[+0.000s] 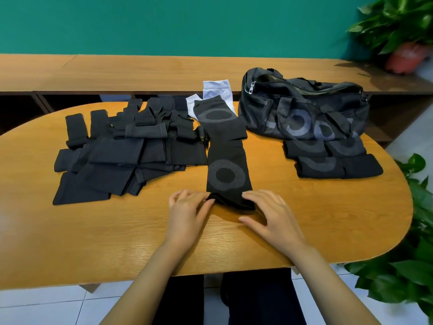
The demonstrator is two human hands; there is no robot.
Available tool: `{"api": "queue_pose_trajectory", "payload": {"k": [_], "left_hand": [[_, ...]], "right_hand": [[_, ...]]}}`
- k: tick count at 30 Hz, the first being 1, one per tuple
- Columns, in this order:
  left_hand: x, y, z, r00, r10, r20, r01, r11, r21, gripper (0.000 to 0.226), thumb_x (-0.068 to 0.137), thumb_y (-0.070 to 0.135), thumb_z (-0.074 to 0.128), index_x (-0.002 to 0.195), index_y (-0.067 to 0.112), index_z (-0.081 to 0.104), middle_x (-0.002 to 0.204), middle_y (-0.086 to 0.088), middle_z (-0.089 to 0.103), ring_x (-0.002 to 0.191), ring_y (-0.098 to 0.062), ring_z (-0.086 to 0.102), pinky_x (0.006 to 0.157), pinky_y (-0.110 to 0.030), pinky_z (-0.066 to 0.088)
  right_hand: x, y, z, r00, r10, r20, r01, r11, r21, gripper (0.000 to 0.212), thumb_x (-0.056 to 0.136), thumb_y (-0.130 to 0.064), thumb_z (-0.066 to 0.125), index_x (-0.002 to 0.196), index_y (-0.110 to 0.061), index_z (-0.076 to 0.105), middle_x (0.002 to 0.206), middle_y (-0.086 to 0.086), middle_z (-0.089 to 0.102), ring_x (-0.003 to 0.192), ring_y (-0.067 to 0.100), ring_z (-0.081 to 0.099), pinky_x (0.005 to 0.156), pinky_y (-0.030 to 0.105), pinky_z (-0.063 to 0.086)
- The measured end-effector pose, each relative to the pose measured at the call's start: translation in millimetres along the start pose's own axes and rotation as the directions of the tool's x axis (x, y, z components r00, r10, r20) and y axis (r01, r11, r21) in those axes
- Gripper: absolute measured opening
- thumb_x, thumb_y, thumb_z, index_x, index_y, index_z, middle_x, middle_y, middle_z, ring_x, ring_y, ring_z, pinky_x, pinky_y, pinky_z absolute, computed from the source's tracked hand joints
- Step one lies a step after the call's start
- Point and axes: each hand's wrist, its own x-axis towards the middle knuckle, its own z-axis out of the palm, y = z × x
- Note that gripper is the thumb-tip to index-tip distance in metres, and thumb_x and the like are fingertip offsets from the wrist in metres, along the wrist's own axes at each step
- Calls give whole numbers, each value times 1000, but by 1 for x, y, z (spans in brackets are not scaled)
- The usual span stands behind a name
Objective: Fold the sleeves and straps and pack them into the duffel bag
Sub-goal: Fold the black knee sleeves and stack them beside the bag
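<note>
folding step in hand, sleeve (226, 174) lying mid-desk (117, 231): left hand (187, 209) fingers pinching near hem, right hand (267, 212) fingers lying flat on it (thumb spread apart). next likely needing hem carried toward far end.

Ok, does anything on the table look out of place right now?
Nothing looks damaged. Two white sleeves at the far edge of the table are the only pale pieces, half tucked under the far ring-patterned sleeve. The black pile on the left is jumbled, pieces crossing at odd angles. The near ring-patterned sleeve lies straight.
</note>
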Motion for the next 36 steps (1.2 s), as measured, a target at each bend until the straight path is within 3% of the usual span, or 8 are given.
{"api": "queue_pose_trajectory", "payload": {"k": [3, 9, 14, 20, 25, 29, 32, 36], "left_hand": [[1, -4, 1, 999, -50, 13, 50, 997, -65, 16, 92, 30, 61, 101, 24, 73, 97, 17, 67, 95, -2, 54, 101, -33, 29], [3, -4, 2, 999, -49, -3, 48, 994, -96, 30, 88, 44, 55, 99, 24, 74, 93, 15, 65, 95, -6, 53, 96, -31, 29], [2, -1, 1, 995, -101, -4, 100, 990, -104, 42, 84, 55, 52, 110, 27, 70, 79, 15, 63, 89, -10, 56, 95, -28, 29], [2, 5, -2, 996, -90, -22, 87, 992, -96, 41, 86, 38, 65, 125, 28, 60, 72, 14, 58, 84, -4, 54, 97, -28, 28], [-3, 10, -3, 975, 218, 32, -219, 974, 54, 38, 92, 43, 54, 122, 22, 65, 104, 9, 63, 103, -9, 53, 97, -36, 36], [-1, 12, 0, 899, 296, 322, -343, 934, 101, 48, 95, 53, 47, 136, 29, 55, 146, 13, 46, 144, -4, 27, 120, -32, 9], [1, 12, 0, 891, 211, 402, -279, 953, 117, 59, 91, 63, 38, 142, 33, 46, 151, 16, 37, 146, 2, 10, 121, -33, -6], [2, 10, 2, 894, 177, 411, -248, 961, 125, 64, 90, 66, 36, 145, 34, 40, 153, 18, 33, 145, 4, 9, 121, -33, -10]], "right_hand": [[3, 3, 4, 999, 5, -53, -8, 999, -53, 30, 90, -34, 60, 115, -18, 68, 121, -5, 65, 118, 9, 49, 98, 29, 40], [4, 5, 3, 992, 99, -78, -95, 994, 50, 31, 94, -38, 51, 110, -20, 70, 96, -16, 60, 94, 1, 47, 81, 26, 43], [4, 3, 1, 975, 211, -64, -204, 974, 103, 46, 92, -55, 44, 122, -26, 63, 86, -15, 58, 91, 11, 52, 83, 15, 36], [7, -1, 0, 959, 280, -39, -274, 954, 122, 52, 90, -32, 66, 138, -30, 45, 74, -16, 58, 80, -2, 50, 89, 15, 32], [7, 2, 1, 955, 294, -46, -288, 952, 103, 49, 91, -26, 67, 137, -24, 49, 71, -17, 51, 74, -7, 46, 89, 27, 37], [7, 2, 2, 958, 267, -102, -262, 963, 59, 38, 96, -36, 54, 131, -20, 57, 83, -15, 55, 79, -3, 45, 84, 33, 45], [5, 0, 2, 981, 158, -113, -162, 987, -24, 46, 100, -44, 38, 132, -18, 58, 120, -1, 61, 113, 9, 48, 95, 36, 43], [4, -1, 3, 994, 14, 105, -4, 995, -98, 54, 104, -53, 22, 141, -24, 50, 151, -8, 40, 145, 7, 26, 119, 32, 18]]}}
